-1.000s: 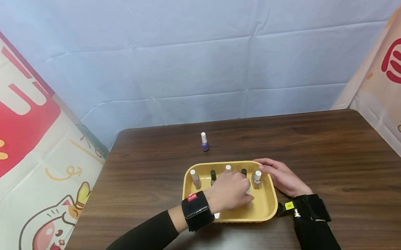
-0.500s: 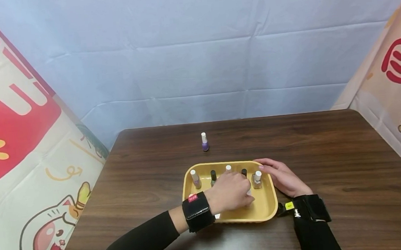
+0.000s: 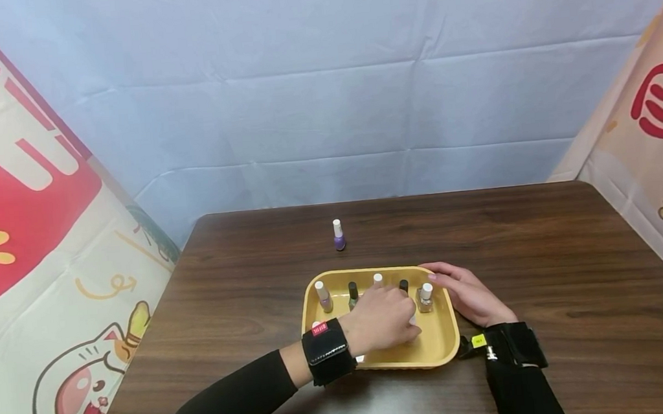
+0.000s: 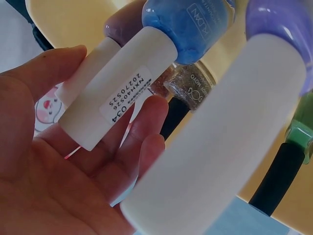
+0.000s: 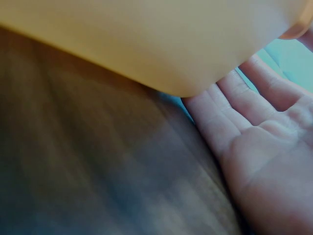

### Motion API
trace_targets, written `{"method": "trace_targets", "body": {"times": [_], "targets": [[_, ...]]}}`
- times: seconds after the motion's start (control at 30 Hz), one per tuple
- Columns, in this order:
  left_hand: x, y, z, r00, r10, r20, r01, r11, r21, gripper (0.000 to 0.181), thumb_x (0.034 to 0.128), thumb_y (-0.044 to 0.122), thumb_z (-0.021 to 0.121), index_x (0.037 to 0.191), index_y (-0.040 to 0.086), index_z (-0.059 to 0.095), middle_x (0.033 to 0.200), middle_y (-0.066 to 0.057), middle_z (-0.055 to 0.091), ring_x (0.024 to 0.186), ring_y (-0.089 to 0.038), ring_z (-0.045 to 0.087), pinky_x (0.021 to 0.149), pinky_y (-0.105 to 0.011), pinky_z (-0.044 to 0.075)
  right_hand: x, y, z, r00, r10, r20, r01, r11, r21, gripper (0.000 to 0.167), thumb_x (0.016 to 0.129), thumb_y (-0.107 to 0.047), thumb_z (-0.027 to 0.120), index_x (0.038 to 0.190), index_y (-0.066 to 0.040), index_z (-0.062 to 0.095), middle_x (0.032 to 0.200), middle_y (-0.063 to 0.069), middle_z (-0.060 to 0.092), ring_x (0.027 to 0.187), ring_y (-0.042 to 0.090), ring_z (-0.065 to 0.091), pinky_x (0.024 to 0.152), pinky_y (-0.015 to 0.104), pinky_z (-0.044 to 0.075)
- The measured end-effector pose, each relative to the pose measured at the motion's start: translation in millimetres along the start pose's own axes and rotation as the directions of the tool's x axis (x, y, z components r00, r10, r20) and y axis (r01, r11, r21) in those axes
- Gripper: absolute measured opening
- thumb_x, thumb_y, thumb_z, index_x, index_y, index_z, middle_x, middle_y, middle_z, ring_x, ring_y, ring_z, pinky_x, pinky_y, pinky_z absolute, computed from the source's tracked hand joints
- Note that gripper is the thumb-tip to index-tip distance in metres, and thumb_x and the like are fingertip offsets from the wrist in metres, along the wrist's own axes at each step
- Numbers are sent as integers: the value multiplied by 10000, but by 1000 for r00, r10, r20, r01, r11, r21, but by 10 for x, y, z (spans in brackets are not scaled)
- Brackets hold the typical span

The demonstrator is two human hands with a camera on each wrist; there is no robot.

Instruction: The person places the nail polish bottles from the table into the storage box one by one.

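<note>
My left hand (image 3: 382,318) reaches into the yellow tray (image 3: 447,352). In the left wrist view, thumb and fingers pinch the white cap of a mauve nail polish bottle (image 4: 124,22). Just in front of it is a blue nail polish bottle (image 4: 190,29), its labelled white cap hiding some of my fingers. A lilac nail polish bottle (image 4: 281,22) stands closest to that camera. My right hand (image 3: 471,295) holds the tray's far right corner, thumb at the rim and fingers along the outer wall.
Along the tray's far side stand a pale lilac bottle (image 3: 324,297), a clear white-capped bottle (image 3: 425,300) and several others. A purple nail polish bottle (image 3: 339,239) stands upright on the wooden table (image 3: 244,292) beyond the tray. Printed cloths hang at both sides.
</note>
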State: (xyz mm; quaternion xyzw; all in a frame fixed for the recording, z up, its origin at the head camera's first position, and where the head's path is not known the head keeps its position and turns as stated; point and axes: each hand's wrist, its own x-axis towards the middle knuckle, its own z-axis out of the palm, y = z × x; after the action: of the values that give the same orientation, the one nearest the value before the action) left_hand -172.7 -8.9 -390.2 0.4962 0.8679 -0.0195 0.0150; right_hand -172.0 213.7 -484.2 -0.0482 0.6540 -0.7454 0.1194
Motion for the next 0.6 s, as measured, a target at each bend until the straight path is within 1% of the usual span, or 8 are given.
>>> {"method": "trace_targets", "body": {"times": [0.23,0.37,0.47,0.6], "targets": [[1,3,4,1000,-2,1,2,1000,-6,312,862,411,665,635,211,588,631,101,504,570,-58,460,616,-254,377,1,2,-7,1000,2,2,-2,1000,7,490,1003,-239,501,1404,24,395,1239,-58,582,1104,60,608,903,263,514],[4,1,9,1000,-1,-2,1,1000,-6,283,854,424,674,678,208,624,651,101,512,576,-54,461,603,-241,371,6,10,-11,1000,0,0,0,1000,-2,501,1003,-244,502,1407,30,388,1243,-55,579,1106,59,606,905,262,512],[3,5,-1,1000,-3,-2,3,1000,-1,283,849,449,676,708,206,645,677,99,531,590,-54,468,614,-243,384,9,15,-12,1000,-1,1,1,1000,-6,493,1005,-246,498,1405,23,396,1243,-56,580,1107,62,606,904,265,513],[-4,14,-33,1000,-6,-13,6,1000,20,344,833,528,669,683,219,640,742,90,580,637,-59,496,641,-256,429,10,13,-11,1000,-6,4,6,1000,-5,466,1006,-240,495,1390,13,419,1237,-59,586,1103,63,605,900,268,514]]}}
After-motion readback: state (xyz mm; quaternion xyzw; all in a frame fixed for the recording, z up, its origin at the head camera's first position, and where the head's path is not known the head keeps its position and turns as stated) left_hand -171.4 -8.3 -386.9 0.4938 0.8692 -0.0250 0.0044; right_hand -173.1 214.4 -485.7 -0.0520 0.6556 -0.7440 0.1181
